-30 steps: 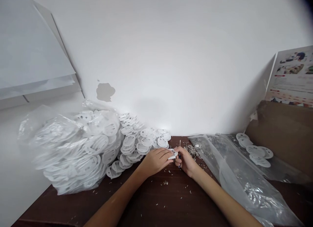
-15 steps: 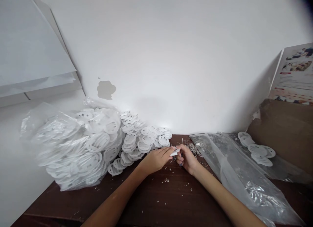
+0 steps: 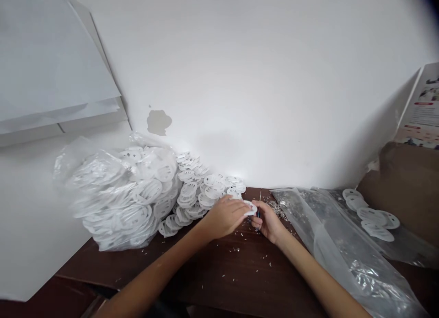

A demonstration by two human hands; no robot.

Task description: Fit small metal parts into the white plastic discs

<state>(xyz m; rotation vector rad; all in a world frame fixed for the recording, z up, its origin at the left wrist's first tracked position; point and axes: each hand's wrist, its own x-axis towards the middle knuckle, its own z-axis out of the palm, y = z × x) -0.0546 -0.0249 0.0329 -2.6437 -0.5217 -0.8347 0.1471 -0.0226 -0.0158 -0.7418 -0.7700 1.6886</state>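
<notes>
My left hand (image 3: pixel 224 216) is closed on a round white plastic disc (image 3: pixel 251 208) with cut-outs, holding it tilted above the table. Against the disc's right edge, my right hand (image 3: pixel 268 221) has its fingers curled round a thin screwdriver-like tool (image 3: pixel 259 208); its metal shaft points up and a bit of blue shows at the grip. Just beyond the hands lies a heap of small metal pieces (image 3: pixel 278 210). Beside my left hand, many similar white discs (image 3: pixel 187 194) are piled in overlapping rows. What the fingers cover on the disc is hidden.
A clear bag stuffed with white discs (image 3: pixel 120 213) stands at the left. Flat plastic bags (image 3: pixel 338 245) lie at the right, with several loose discs (image 3: pixel 375 219) by a brown cardboard box (image 3: pixel 408 190). Small bits are scattered over the dark table (image 3: pixel 219 277); a white wall rises behind.
The disc between my hands has turned so that more of its flat face shows. The view has shifted slightly, moving the surroundings rightward. Both hands keep their hold.
</notes>
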